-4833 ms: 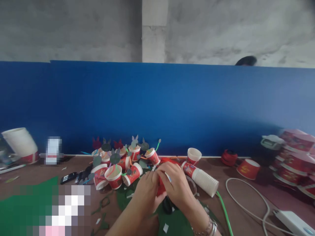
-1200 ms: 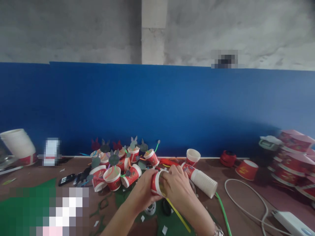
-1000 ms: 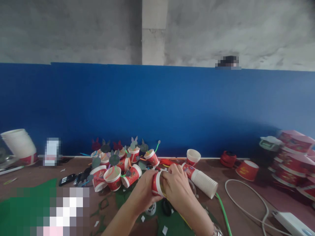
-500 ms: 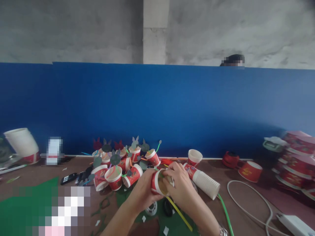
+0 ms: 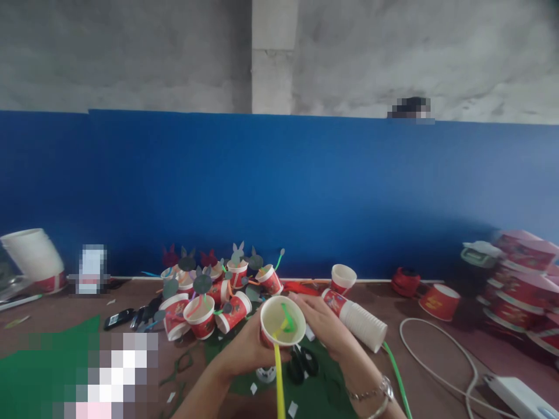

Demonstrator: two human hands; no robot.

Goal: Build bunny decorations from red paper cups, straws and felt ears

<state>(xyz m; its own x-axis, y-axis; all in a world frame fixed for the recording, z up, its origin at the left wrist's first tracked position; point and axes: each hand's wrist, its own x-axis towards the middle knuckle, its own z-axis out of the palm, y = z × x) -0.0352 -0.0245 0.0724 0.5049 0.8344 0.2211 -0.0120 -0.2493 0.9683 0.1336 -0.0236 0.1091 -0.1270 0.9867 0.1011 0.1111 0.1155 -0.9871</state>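
Observation:
My left hand (image 5: pixel 244 349) is closed round a red paper cup (image 5: pixel 282 322) whose white mouth faces me. A green piece sits inside it, and a yellow straw (image 5: pixel 278 381) runs from the cup down toward me. My right hand (image 5: pixel 325 326) lies against the cup's right side with its fingers stretched toward the rim. Just behind the hands lies a pile of decorated red cups (image 5: pixel 209 291) with green rabbit-shaped cutouts and coloured straws. Black scissors (image 5: pixel 301 364) rest on green felt (image 5: pixel 314 390) under the hands.
A stack of white cups (image 5: pixel 360 323) lies on its side to the right, beside a green straw (image 5: pixel 395 372). Further right are a white cable (image 5: pixel 437 361), a power strip (image 5: pixel 522 396) and stacked red bowls (image 5: pixel 524 273). A blue partition (image 5: pixel 279 192) closes the back.
The cup has been turned so its open mouth faces me, and the yellow straw now hangs out of it toward me. My right hand has come off the rim to the cup's side.

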